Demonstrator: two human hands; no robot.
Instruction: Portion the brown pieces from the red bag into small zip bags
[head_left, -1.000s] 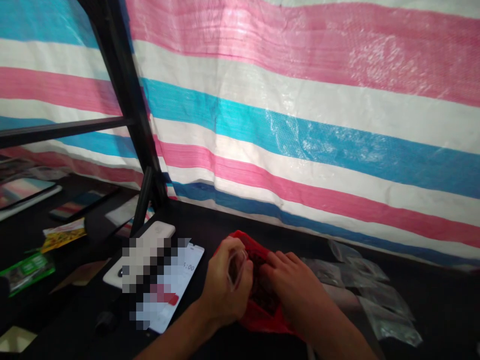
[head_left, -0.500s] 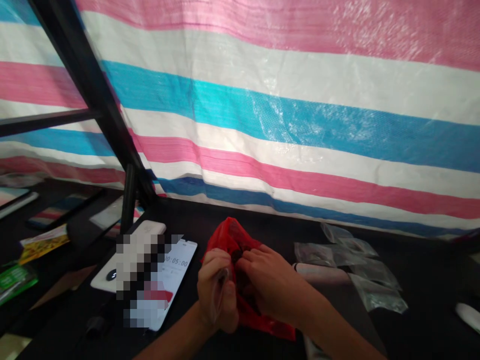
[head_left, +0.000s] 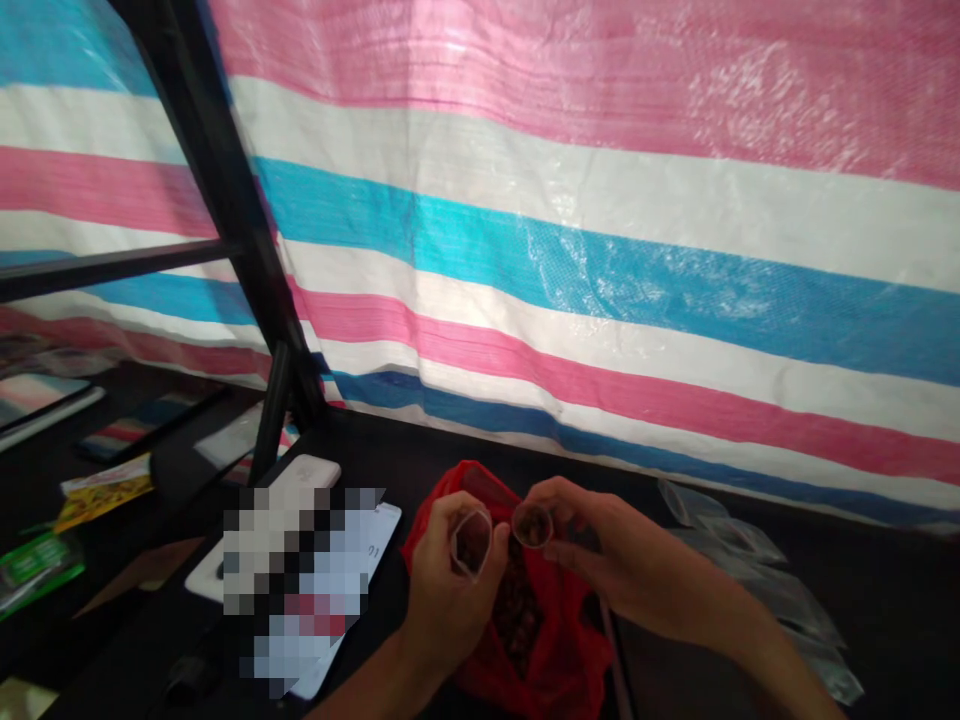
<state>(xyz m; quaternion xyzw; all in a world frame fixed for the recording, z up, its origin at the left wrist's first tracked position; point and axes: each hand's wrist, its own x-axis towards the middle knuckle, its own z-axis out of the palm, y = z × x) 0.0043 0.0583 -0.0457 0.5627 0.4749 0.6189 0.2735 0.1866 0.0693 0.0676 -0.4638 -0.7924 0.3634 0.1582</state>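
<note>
My left hand (head_left: 442, 605) is curled round a small clear plastic bag (head_left: 471, 543), its mouth held open in a ring; something brownish shows inside, too dim to identify. Close beside it, my right hand (head_left: 607, 545) grips a small clear cup (head_left: 532, 525) by its side, tilted with its mouth towards me and brown bits in it. The cup and the bag are a short gap apart. Below both hands lies a red bag (head_left: 570, 650), open, with many small dark brown pieces (head_left: 517, 615) inside. My hands cover part of its upper edge.
Several flat clear plastic bags (head_left: 787, 600) lie overlapping on the black table at right. At left are a white device (head_left: 319, 475) and a phone with a lit screen (head_left: 386, 530), partly pixelated. Beyond a black metal post (head_left: 236, 220) lie yellow (head_left: 112, 488) and green packets (head_left: 41, 570). Striped sheeting (head_left: 562, 240) hangs behind.
My right hand has come up out of the red bag, now showing the cup with brown bits. The clear bag's mouth has turned into view in my left hand. The camera view has shifted slightly.
</note>
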